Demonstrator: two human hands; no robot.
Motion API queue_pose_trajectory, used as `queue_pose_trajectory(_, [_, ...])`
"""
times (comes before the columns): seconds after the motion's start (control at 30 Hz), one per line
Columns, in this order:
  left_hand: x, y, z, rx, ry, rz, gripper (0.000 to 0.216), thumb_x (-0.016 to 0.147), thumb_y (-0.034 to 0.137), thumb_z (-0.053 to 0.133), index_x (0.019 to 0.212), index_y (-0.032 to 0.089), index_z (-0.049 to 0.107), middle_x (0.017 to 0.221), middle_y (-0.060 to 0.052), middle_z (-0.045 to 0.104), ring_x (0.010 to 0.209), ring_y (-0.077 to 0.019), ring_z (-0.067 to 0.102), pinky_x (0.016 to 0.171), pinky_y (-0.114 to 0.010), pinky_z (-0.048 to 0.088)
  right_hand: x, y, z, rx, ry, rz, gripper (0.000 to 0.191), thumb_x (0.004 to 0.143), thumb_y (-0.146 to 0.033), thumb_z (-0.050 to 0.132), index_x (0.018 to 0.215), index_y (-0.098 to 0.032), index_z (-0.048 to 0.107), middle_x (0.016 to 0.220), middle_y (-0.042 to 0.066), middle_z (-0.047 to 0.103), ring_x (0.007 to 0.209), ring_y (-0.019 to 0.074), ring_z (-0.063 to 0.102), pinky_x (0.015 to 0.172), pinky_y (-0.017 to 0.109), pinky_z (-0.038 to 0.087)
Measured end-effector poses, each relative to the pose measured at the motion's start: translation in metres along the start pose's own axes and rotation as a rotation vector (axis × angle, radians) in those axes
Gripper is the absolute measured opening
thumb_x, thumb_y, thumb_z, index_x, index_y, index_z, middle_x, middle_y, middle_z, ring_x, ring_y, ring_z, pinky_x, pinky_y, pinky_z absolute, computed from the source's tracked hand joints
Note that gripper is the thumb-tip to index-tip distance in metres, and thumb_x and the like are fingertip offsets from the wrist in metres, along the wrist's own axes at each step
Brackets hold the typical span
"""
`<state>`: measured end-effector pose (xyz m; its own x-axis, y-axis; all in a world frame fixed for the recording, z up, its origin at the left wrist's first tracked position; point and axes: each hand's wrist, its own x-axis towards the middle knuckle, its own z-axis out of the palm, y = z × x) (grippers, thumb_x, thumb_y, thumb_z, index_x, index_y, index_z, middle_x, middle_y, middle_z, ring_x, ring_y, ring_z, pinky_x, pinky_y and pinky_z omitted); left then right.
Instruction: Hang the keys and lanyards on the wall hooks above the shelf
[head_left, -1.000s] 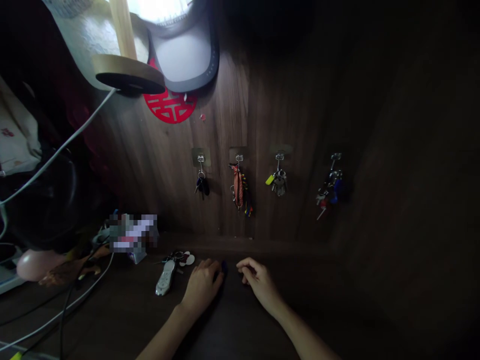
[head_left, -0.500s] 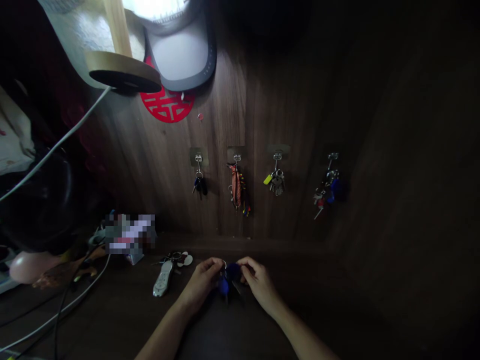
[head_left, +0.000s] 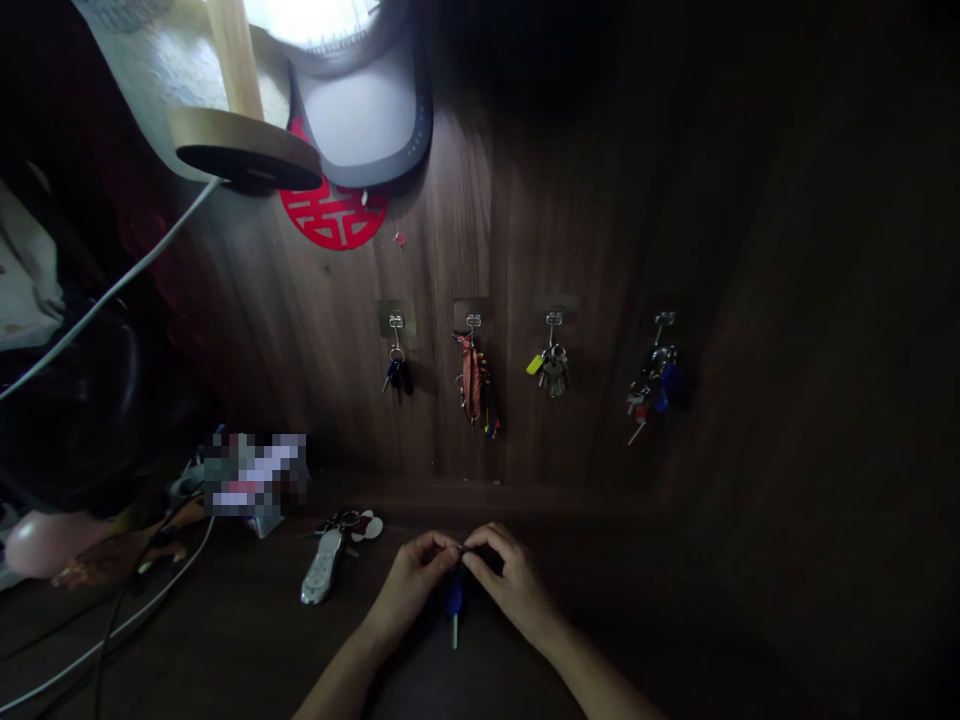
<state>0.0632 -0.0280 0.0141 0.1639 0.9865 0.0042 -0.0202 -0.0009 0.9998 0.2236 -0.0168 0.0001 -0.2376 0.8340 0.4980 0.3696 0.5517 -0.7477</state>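
Ample room right of right hand (head_left: 507, 564)

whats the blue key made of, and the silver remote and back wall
Blue key: head likely plastic, going by its saturated colour; blade looks like plain metal, pale and straight. Silver remote: shiny, with bright glints along its rim, so metal or silvery plastic. Back wall: brown, streaky grain, low sheen; wood or a laminate imitating it.

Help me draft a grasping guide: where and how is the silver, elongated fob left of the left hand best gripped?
Probably pinch the silver, elongated, hard-looking fob by its long sides, coming from above and the near end: its body is narrow and that end looks free, while a white, round-lobed tag sits by the far end.
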Motion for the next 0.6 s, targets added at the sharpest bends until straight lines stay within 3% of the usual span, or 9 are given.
queue_pose_trajectory(0.27, [0.001, -0.009, -0.001, 0.049, -0.048, 0.077, 0.028, 0.07, 0.043, 0.066, 0.074, 0.015, 0.062, 0.065, 0.004, 0.057, 0.062, -0.0103, 0.048, 0.061, -0.02, 0.038, 0.0, 0.003, 0.002, -0.058, -0.002, -0.001, 0.011, 0.079, -0.019, 0.05, 0.074, -0.021, 0.06, 0.075, 0.001, 0.062, 0.077, 0.0172, 0.058, 0.072, 0.027, 0.043])
queue_pose_trajectory(0.6, [-0.003, -0.011, 0.0, 0.322, -0.04, 0.16, 0.022, 0.08, 0.034, 0.056, 0.088, 0.017, 0.066, 0.079, -0.002, 0.067, 0.074, -0.0145, 0.058, 0.069, -0.022, 0.044, 0.0, 0.003, 0.002, -0.053, 0.038, 0.063, 0.013, 0.081, -0.024, 0.048, 0.071, -0.021, 0.055, 0.069, -0.001, 0.059, 0.067, 0.0151, 0.058, 0.065, 0.024, 0.042])
